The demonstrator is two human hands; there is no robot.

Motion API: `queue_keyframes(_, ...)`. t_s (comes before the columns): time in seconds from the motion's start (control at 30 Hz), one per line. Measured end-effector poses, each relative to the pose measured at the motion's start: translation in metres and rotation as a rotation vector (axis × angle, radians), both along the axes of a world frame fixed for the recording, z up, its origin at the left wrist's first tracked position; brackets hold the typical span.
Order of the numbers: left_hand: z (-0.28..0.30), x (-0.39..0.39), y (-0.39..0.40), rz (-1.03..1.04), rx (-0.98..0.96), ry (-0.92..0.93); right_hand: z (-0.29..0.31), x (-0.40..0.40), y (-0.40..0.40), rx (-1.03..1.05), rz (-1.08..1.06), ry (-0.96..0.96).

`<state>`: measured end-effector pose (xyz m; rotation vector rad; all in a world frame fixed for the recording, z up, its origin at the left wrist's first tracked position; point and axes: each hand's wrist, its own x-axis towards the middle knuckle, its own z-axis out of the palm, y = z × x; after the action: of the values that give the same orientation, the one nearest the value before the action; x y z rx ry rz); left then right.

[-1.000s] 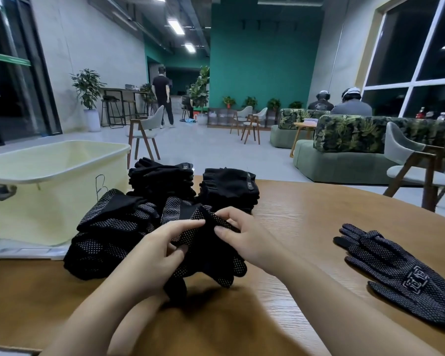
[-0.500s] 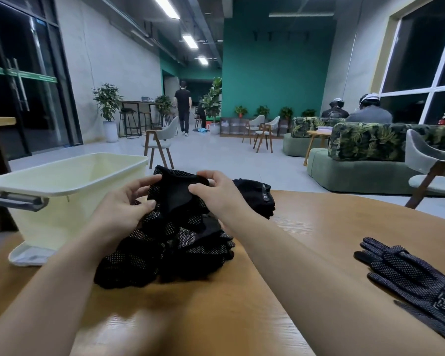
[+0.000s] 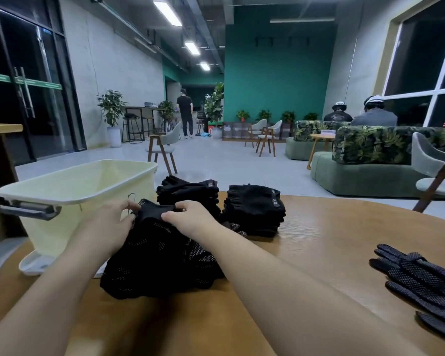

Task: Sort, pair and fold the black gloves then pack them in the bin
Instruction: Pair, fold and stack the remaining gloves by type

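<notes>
A black glove [image 3: 156, 211] is held up by its cuff over a loose heap of dotted black gloves [image 3: 162, 263] on the wooden table [image 3: 326, 242]. My left hand [image 3: 108, 224] pinches the cuff's left side and my right hand [image 3: 190, 220] pinches its right side. Two stacks of folded gloves stand behind: one [image 3: 190, 192] by the bin and one [image 3: 254, 209] to its right. The pale yellow bin [image 3: 88, 191] stands at the left; its inside floor is hidden from here.
A spread dotted glove [image 3: 419, 276] lies near the table's right edge. The bin's grey handle [image 3: 28, 210] sticks out toward me. Beyond the table are chairs [image 3: 165, 147], green sofas [image 3: 370, 173] and people in the room.
Both hands lifted the glove from low over the heap and carried it away from me toward the bin and the stacks. The camera tilted up, showing more of the room.
</notes>
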<state>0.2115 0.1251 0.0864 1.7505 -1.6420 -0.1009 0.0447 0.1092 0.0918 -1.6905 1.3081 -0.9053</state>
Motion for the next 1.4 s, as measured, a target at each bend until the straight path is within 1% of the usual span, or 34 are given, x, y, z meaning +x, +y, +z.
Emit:
queue_keyframes(0.07, -0.002, -0.008, 0.004, -0.105, -0.018, -0.041, -0.002, 0.002, -0.001, -0.009, 0.027, 0.037)
queue_keyframes(0.13, -0.011, -0.019, 0.007, -0.226, 0.072, -0.027, -0.006, 0.003, -0.001, -0.018, 0.040, 0.086)
queue_keyframes(0.17, -0.019, -0.022, 0.008, -0.253, 0.131, -0.060, -0.009, 0.002, -0.002, -0.032, 0.044, 0.113)
queue_keyframes(0.23, -0.033, -0.025, 0.008, -0.238, 0.178, -0.168, -0.015, -0.003, 0.001, -0.082, 0.046, 0.165)
queue_keyframes(0.3, -0.036, -0.027, 0.008, -0.219, 0.178, -0.219, -0.019, -0.012, 0.009, -0.143, 0.032, 0.193)
queue_keyframes(0.37, -0.032, -0.033, 0.009, -0.165, 0.132, -0.307, -0.023, -0.024, 0.019, -0.209, 0.013, 0.206)
queue_keyframes(0.43, -0.030, -0.042, 0.011, -0.110, 0.028, -0.396, -0.027, -0.040, 0.026, -0.291, -0.001, 0.212)
queue_keyframes(0.5, -0.029, -0.058, 0.021, -0.132, -0.112, -0.381, -0.030, -0.054, 0.033, -0.359, -0.005, 0.216)
queue_keyframes(0.57, -0.032, -0.078, 0.029, -0.206, -0.211, -0.313, -0.036, -0.069, 0.038, -0.407, -0.020, 0.199)
queue_keyframes(0.67, -0.036, -0.111, 0.037, -0.288, -0.292, -0.236, -0.044, -0.095, 0.048, -0.454, -0.064, 0.168)
queue_keyframes(0.8, -0.046, -0.153, 0.045, -0.355, -0.320, -0.169, -0.053, -0.135, 0.064, -0.481, -0.149, 0.168)
queue_keyframes(1.0, -0.063, -0.216, 0.059, -0.406, -0.259, -0.185, -0.071, -0.203, 0.088, -0.443, -0.345, 0.256)
queue_keyframes(1.07, -0.069, -0.234, 0.064, -0.418, -0.182, -0.187, -0.073, -0.224, 0.097, -0.431, -0.401, 0.304)
queue_keyframes(1.2, -0.085, -0.253, 0.072, -0.479, 0.035, -0.161, -0.076, -0.262, 0.117, -0.403, -0.498, 0.404)
queue_keyframes(1.3, -0.095, -0.252, 0.076, -0.533, 0.113, -0.247, -0.081, -0.286, 0.134, -0.343, -0.545, 0.448)
queue_keyframes(1.4, -0.095, -0.252, 0.078, -0.611, 0.082, -0.358, -0.089, -0.306, 0.150, -0.378, -0.647, 0.500)
